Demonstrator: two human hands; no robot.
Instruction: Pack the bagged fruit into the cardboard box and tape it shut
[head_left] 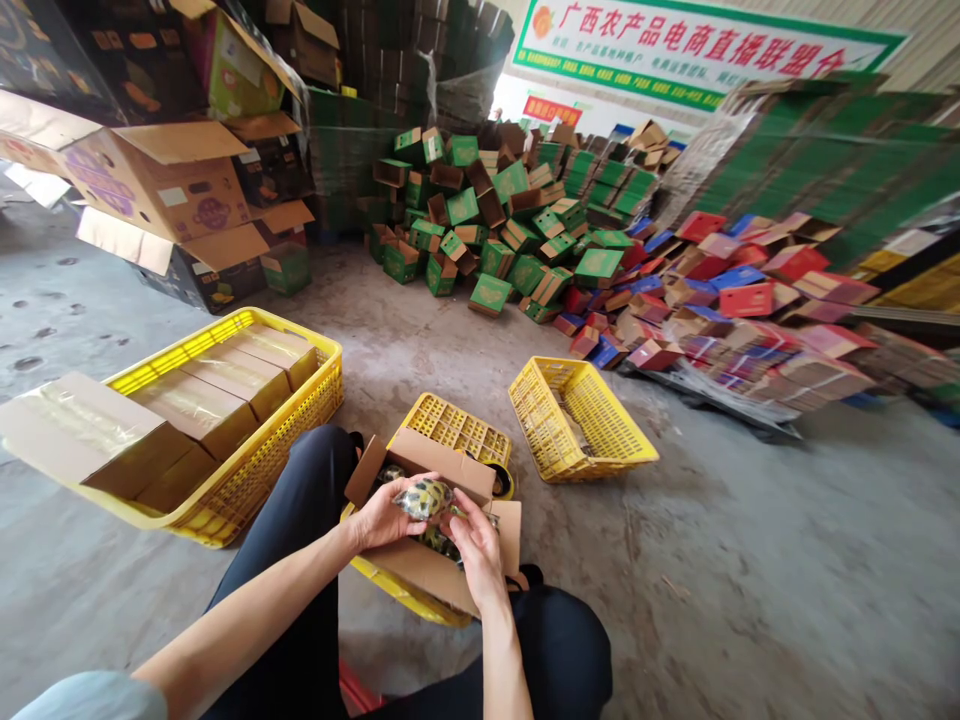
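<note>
Between both hands, above an open cardboard box [442, 455], is a small clear plastic packet [424, 498] with dark and yellow-green contents I cannot identify. My left hand [381, 517] is closed around the packet's left end. Fingers of my right hand [474, 540] pinch its right end. More similar packets [439, 543] lie inside the box, partly hidden by my hands. The box rests on a yellow plastic crate [409, 590] between my knees. Behind the box, a roll of tape [502, 482] sits on another yellow crate [450, 425].
To the left, a long yellow crate [262, 455] holds several taped cardboard boxes [232, 375]. A smaller yellow crate [600, 410] stands at front right. Farther off are heaped green boxes [491, 290], red and blue boxes [746, 300], and large stacked cartons [172, 185] at left.
</note>
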